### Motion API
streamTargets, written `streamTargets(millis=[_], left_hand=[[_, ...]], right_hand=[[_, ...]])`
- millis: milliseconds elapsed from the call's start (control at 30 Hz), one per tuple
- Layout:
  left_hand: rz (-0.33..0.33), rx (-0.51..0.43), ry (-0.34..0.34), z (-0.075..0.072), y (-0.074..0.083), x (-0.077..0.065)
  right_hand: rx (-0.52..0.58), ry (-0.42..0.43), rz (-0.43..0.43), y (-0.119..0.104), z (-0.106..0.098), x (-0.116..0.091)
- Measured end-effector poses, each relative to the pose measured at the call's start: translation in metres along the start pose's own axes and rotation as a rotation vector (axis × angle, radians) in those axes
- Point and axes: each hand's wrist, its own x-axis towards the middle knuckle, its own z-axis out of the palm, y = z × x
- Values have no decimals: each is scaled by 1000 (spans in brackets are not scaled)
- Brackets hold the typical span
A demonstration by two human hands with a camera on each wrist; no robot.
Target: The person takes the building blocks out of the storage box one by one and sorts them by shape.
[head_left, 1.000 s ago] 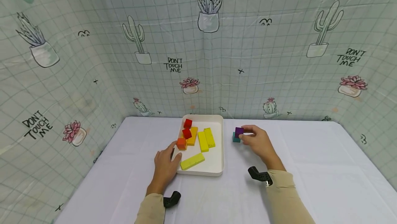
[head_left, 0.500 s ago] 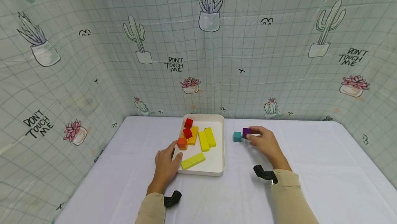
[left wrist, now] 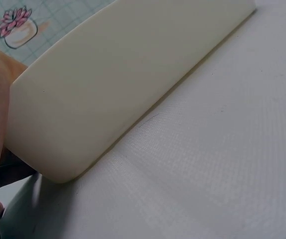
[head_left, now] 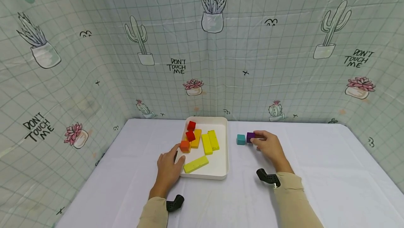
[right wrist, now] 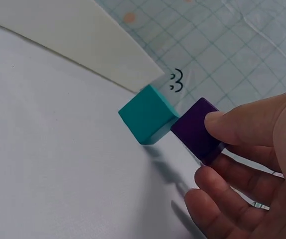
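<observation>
My right hand (head_left: 268, 146) pinches a purple cube (right wrist: 199, 127) between thumb and fingers. The cube is right beside a teal cube (right wrist: 147, 114), which sits on the white table to the right of the white tray (head_left: 219, 170). In the head view both cubes stand side by side at nearly the same height. My left hand (head_left: 168, 168) holds the tray at its near left side, thumb at the rim. Close by its index finger is an orange cube (head_left: 184, 146). The left wrist view shows mainly the tray's outer wall (left wrist: 98, 84), with part of the hand at the left.
Inside the tray lie two red cubes (head_left: 190, 136), orange-yellow blocks (head_left: 196, 138) and yellow bars, two upright in view (head_left: 207, 143) and one slanting near the front (head_left: 196, 164). Behind the table hangs a cactus-printed cloth (head_left: 240, 91).
From in front of the teal cube, the purple cube has moved right with my right hand, then slightly down beside it. My left hand stays at the tray.
</observation>
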Motion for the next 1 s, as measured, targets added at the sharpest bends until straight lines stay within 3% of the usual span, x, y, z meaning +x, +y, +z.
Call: streamTargets(millis=[300,1000], left_hand=[[2,-3,-8,0,-1,0],[7,7,-5,-1,-1,1]], right_hand=[[-36,2,23,3,4,0],[-144,6,-37,13,8,8]])
